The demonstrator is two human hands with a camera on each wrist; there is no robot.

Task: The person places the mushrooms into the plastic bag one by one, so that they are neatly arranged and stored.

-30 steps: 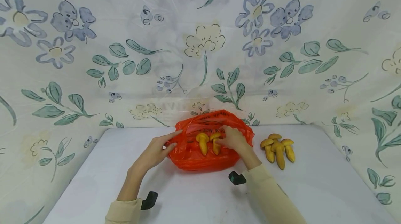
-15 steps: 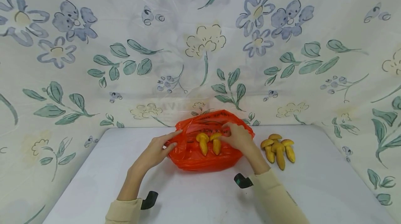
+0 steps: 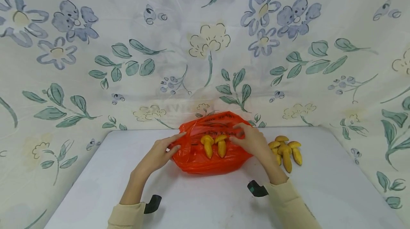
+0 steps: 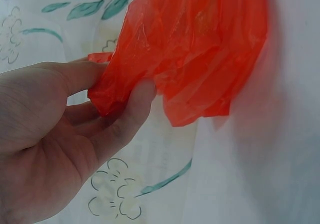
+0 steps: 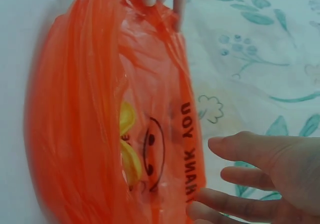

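The red plastic bag (image 3: 208,168) lies on the table (image 3: 192,200) with its mouth spread, and two yellow mushrooms (image 3: 208,149) rest side by side in that opening, caps toward the bag's far edge. At the bag's left end, the left hand (image 3: 161,153) pinches its rim between thumb and fingers. Over the bag's right end, the right hand (image 3: 253,139) holds nothing, thumb and fingers apart; whether a fingertip brushes the plastic, I cannot tell. Right of the bag sits a cluster of similar mushrooms (image 3: 286,154).
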